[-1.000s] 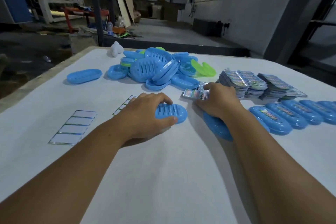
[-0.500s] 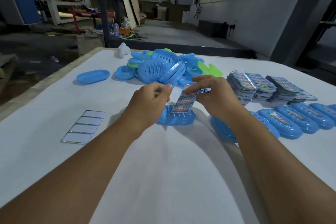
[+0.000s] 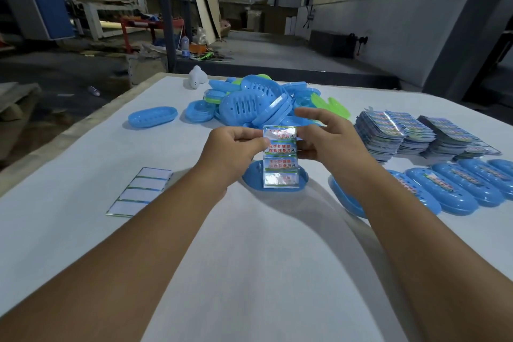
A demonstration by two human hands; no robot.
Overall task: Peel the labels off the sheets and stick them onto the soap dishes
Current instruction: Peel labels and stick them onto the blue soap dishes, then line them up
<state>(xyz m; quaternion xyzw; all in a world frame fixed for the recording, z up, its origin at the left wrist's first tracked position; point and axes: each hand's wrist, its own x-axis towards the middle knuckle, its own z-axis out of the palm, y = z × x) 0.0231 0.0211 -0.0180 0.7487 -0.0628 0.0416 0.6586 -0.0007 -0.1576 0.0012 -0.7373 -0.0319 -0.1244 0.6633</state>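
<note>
A shiny label sheet (image 3: 280, 164) with several printed labels hangs upright above the table. My left hand (image 3: 236, 147) pinches its left edge and my right hand (image 3: 324, 139) pinches its right edge near the top. Directly behind and below the sheet lies a blue soap dish (image 3: 303, 176), partly hidden by it. A second blue dish (image 3: 345, 197) sits under my right forearm. Labelled dishes (image 3: 455, 189) lie in a row at the right.
A heap of blue and green soap dishes (image 3: 249, 103) is at the back centre, one lone dish (image 3: 152, 116) to its left. Stacks of label sheets (image 3: 388, 130) stand at the right. An empty backing sheet (image 3: 140, 190) lies left. A white object (image 3: 197, 78) sits near the far edge.
My left hand left the soap dish and rose to the sheet. Both hands lifted the sheet from the table and turned it upright, facing me.
</note>
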